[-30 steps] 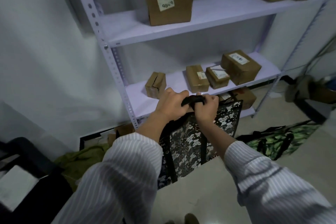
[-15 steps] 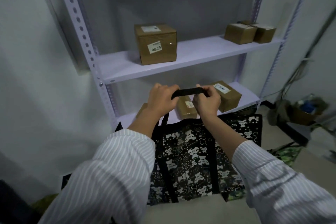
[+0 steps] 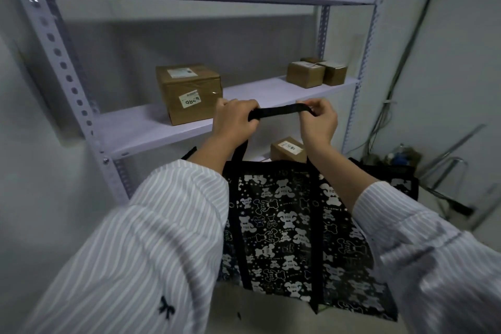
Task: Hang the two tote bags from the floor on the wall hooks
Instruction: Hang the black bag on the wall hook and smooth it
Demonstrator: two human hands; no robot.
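Change: compared with the two earlier views, the tote bag (image 3: 287, 228) has risen from near the floor to shelf height, and the strap between the two hands has gone from bunched to stretched out.
Meaning for the task: judged from this, the first bag is off the floor and in transit to a hook. No wall hook can be seen, so hanging is not yet done.
Left hand (image 3: 234, 122): closed in a fist around the left end of the handle strap (image 3: 280, 112), knuckles toward the shelving.
Right hand (image 3: 318, 122): closed in a pinch on the right end of the strap, fingers curled over its top.
Strap axis: runs nearly level from left to right between the hands, forming an open loop that could be dropped over a hook.
Bag position: hangs free below both hands, in front of the front edge of the middle shelf (image 3: 151, 130), clear of the floor.
Bag axis: long axis vertical, opening upward, printed face toward the camera. The bottom edge tilts down to the right.
Shelf contents: a cardboard box (image 3: 189, 93) sits toward the shelf's left end, just beside the left hand in the view. Smaller boxes (image 3: 315, 73) stand at the right end.
Second bag: not in view now, though it lay on the floor to the right a second ago.
Next move, as a judgement: keep the strap spread and carry it to a hook.
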